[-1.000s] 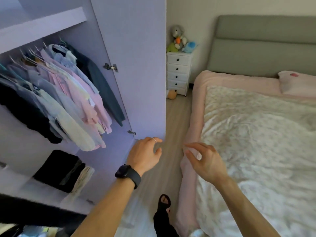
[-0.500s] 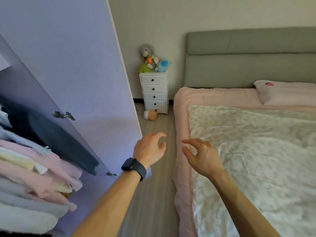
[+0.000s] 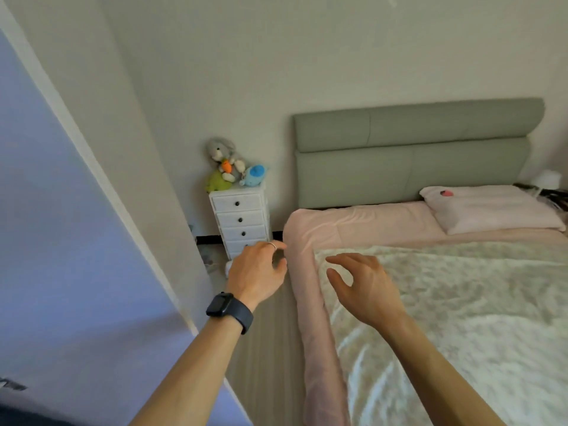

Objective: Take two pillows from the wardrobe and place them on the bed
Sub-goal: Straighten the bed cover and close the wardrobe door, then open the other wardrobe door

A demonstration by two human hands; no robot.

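Our left hand (image 3: pixel 256 273) and right hand (image 3: pixel 364 287) hover empty, fingers loosely spread, over the bed (image 3: pixel 310 290) edge beside the bare floor strip (image 3: pixel 267 348)

white drawer chest (image 3: pixel 240 222) | plush toys (image 3: pixel 231 167) on top | wood floor (image 3: pixel 264 348)

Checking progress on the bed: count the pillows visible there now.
1: a pink pillow at the head of the bed, far right. Both hands are empty.

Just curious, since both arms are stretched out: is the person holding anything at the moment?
No. The left hand and right hand are both open and empty, raised beside the bed.
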